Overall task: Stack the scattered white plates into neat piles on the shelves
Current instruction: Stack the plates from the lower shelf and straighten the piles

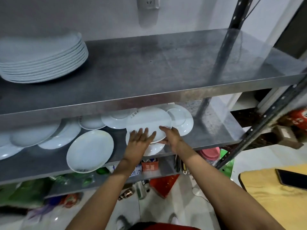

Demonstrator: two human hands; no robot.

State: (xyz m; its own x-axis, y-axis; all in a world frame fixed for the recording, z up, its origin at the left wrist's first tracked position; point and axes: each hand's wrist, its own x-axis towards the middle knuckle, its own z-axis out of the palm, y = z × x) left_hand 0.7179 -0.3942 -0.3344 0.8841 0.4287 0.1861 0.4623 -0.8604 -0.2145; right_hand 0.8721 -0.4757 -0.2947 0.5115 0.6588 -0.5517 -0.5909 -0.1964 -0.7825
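left hand (141,138) flat atop round white ceramic plate (148,123) | right hand (171,136) pinches its 4 o'clock rim | risk: lower white plate (153,149), overhanging grey metal shelf (207,130), may slide off

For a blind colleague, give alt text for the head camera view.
The right hand grips a white plate, the left hand resting on it, above another plate on the middle shelf among scattered plates. A neat plate stack sits on the upper shelf.

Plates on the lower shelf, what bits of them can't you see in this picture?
Head view:
- Plate underneath, mostly covered by the top plate.
- Back plates, cut off by the upper shelf.
- Writing, too blurred to read.
- Leftmost plate, cut by the picture edge.
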